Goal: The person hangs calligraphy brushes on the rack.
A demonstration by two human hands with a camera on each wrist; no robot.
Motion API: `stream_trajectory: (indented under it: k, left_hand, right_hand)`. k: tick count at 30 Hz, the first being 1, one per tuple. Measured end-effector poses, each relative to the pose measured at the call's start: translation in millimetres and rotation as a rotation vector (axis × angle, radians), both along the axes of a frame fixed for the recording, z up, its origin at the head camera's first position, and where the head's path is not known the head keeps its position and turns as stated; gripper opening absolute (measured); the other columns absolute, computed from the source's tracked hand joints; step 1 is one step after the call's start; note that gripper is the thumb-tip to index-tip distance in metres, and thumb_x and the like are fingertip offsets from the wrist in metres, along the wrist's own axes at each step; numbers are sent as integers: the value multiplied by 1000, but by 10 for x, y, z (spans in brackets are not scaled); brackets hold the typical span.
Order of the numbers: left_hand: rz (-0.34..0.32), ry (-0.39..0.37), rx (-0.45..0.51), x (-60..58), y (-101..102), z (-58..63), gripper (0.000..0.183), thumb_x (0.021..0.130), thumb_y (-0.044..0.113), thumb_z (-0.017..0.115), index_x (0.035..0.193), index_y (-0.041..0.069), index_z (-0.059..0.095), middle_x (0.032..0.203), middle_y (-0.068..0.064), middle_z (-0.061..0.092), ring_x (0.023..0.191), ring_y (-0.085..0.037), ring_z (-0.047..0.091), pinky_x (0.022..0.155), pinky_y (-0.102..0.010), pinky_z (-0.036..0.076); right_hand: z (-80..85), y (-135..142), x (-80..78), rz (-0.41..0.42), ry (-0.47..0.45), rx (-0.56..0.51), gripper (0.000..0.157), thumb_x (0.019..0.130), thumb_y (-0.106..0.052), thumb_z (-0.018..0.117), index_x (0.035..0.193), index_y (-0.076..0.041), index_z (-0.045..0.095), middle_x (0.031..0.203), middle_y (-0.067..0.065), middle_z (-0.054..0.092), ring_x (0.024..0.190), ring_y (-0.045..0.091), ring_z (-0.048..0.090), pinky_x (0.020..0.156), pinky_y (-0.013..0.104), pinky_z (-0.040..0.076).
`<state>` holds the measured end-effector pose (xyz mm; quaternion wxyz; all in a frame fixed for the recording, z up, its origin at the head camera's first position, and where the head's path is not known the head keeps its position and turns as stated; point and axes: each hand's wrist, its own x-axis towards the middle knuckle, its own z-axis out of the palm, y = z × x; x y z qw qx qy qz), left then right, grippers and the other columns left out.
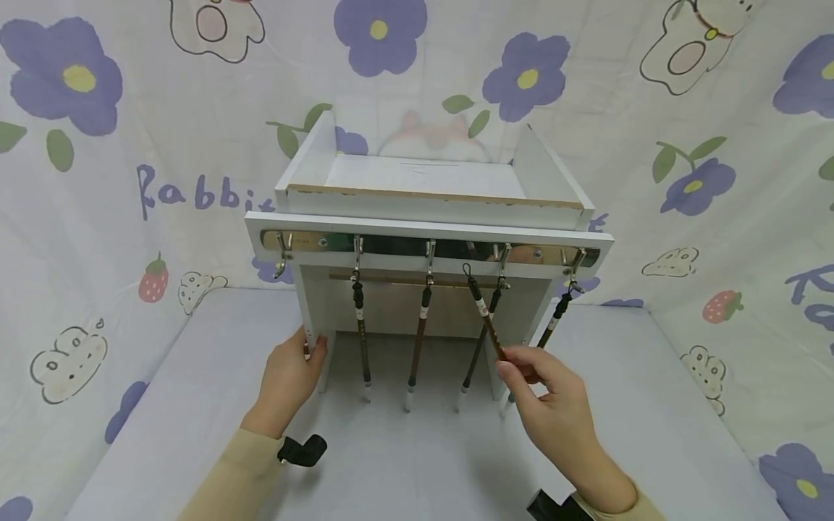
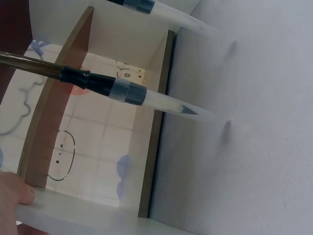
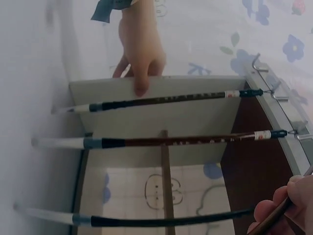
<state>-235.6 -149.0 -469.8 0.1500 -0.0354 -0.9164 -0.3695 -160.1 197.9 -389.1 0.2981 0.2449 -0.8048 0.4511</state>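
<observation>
My right hand (image 1: 554, 405) pinches the handle of a brown calligraphy brush (image 1: 486, 318) between thumb and fingers. The brush leans up to the left, its hanging loop (image 1: 466, 269) apart from the hooks. In the right wrist view, only part of that handle (image 3: 272, 216) shows at my fingers. My left hand (image 1: 287, 380) grips the left side panel of a white wooden rack (image 1: 430, 222), thumb on the inner face. Several other brushes hang tip down from the rack's hooks, among them a middle brush (image 1: 420, 336) and a left brush (image 1: 361, 336). Clear caps cover their tips.
The leftmost hook (image 1: 283, 253) on the metal strip bears no brush. Above it, the rack has an open tray (image 1: 423, 177). A shelf board (image 2: 68, 63) crosses the rack's inside. A patterned cloth (image 1: 195, 145) hangs behind, and the white tabletop (image 1: 417, 463) lies below.
</observation>
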Motion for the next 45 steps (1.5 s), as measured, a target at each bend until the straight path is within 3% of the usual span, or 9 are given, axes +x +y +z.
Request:
stream_trajectory:
  k: [13, 30, 45]
  left_hand:
    - [-4, -7, 1, 14, 7, 9, 40, 100, 25, 52, 134, 3, 52, 116, -24, 64, 96, -37, 66, 70, -47, 56]
    - [-10, -4, 12, 20, 1, 12, 38, 101, 24, 51, 133, 4, 53, 117, -23, 64, 96, -36, 66, 70, -46, 56]
    - [-8, -15, 17, 3, -7, 13, 41, 101, 28, 50, 135, 6, 52, 119, -21, 64, 97, -34, 66, 69, -45, 56]
  right_hand:
    - [-48, -216, -55, 63, -36, 56, 19, 86, 0, 71, 102, -10, 70, 88, -4, 68, 74, 9, 61, 60, 18, 48]
    - [-55, -521, -73, 120, -94, 47, 17, 88, -8, 71, 102, -18, 70, 89, -12, 65, 72, 8, 60, 52, 24, 50]
    - [-33, -822, -166, 199, -114, 85, 14, 92, -16, 67, 106, -15, 69, 90, -13, 62, 73, 5, 58, 63, 26, 53]
